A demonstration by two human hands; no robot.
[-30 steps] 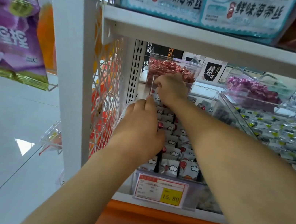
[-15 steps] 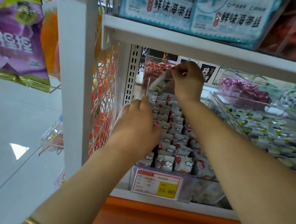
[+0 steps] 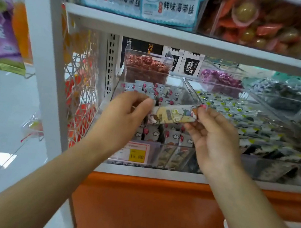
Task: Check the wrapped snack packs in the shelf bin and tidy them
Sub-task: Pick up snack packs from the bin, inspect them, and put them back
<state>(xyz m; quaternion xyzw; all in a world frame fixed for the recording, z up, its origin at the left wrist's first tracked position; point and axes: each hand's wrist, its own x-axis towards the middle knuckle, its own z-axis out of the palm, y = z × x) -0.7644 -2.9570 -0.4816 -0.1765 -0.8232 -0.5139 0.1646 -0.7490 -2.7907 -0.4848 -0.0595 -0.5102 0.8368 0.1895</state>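
While it is held between both hands, the long pale-yellow wrapped snack pack [image 3: 172, 115] is pinched at its left end by the left hand [image 3: 126, 111] and at its right end by the right hand [image 3: 213, 136]. Beyond and beneath the hands, the clear plastic shelf bin [image 3: 191, 90] holds rows of small grey-white wrapped packs [image 3: 171, 136]. A white-and-yellow price label [image 3: 137, 153] sits below the left hand.

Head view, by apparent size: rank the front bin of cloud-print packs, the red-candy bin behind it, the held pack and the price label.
1. front bin
2. red-candy bin
3. held pack and price label: these look alike, and the pack is nearer the camera, so I leave them unranked.
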